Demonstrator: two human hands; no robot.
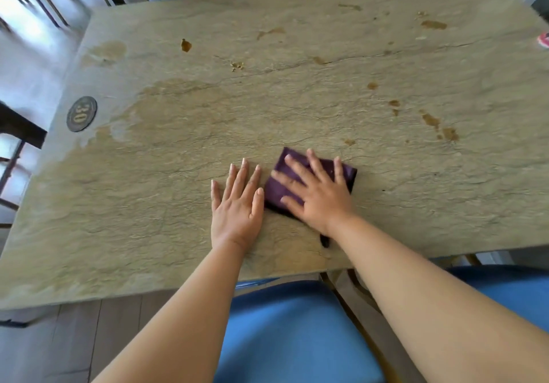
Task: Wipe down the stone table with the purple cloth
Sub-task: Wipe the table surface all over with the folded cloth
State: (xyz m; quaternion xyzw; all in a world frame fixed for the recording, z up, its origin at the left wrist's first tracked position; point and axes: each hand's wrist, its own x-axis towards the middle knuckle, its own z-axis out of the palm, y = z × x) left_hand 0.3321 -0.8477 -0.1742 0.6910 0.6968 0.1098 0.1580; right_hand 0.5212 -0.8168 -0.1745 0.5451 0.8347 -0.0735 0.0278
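Blue chair seat (297, 332) sits tucked under the near worktop (124, 234) edge. Right hand (315, 192) presses flat, fingers spread, on the folded cloth (346, 171) for even wiping pressure; left hand (237, 201) lies flat and empty beside it, likely bracing. Brown stains (430, 119) remain beyond.

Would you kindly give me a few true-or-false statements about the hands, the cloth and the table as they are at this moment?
1. The right hand presses flat on the purple cloth. True.
2. The left hand holds a spray bottle. False: it lies flat on the bare stone table, beside the cloth.
3. Brown stains remain on the table beyond the cloth. True.
4. The round number disc reads 12. False: it reads 30.
5. The chairs are red. False: they are blue.
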